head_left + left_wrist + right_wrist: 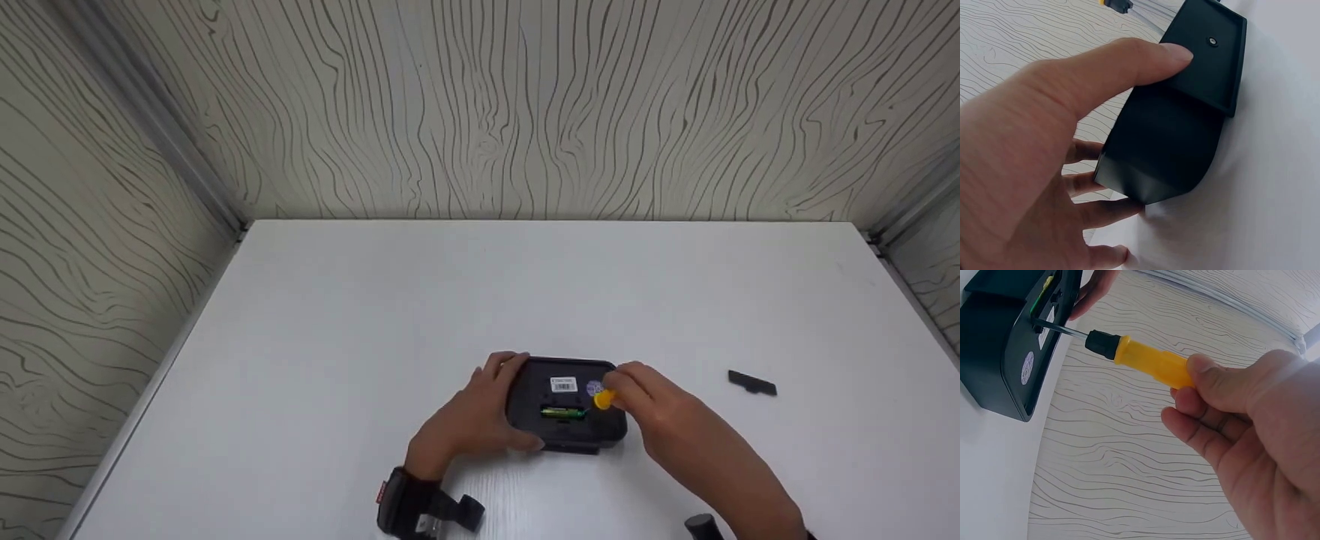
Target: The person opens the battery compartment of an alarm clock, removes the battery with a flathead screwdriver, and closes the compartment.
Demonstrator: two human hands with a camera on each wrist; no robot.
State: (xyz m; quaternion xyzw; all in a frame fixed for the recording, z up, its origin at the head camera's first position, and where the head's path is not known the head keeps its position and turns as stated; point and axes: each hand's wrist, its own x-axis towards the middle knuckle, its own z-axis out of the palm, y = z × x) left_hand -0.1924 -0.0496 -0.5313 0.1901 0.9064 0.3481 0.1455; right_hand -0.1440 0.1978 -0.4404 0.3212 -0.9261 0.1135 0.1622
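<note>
Black plastic makes up the case (566, 430) in front of me, a boxy thing with rounded corners and a raised rim around its sunken back. It lies on the white table (375, 315), low in the head view and a little right of the middle, back turned up. On that back sit a white printed label (564, 385) and, to its right, a round purplish sticker (595, 388). Below the label runs a narrow uncovered slot, and in it a slim green battery (562, 413) with some yellow on it. Along the near side a stepped ledge juts out, rectangular, with a small round screw (1212, 41) set into its face.

My left grip (480, 416) is closed around the left end of the case, thumb pressed on the near side by the ledge, fingers spread over the far side. My right grip (649, 401) pinches the yellow handle of a screwdriver (1151, 363) between thumb and fingertips. Past its black collar, the thin metal shaft slants to the slot at the right end of the battery; whether the tip touches the battery, I cannot tell. Well apart on the right, a small black cover piece (752, 383) rests on the table.
</note>
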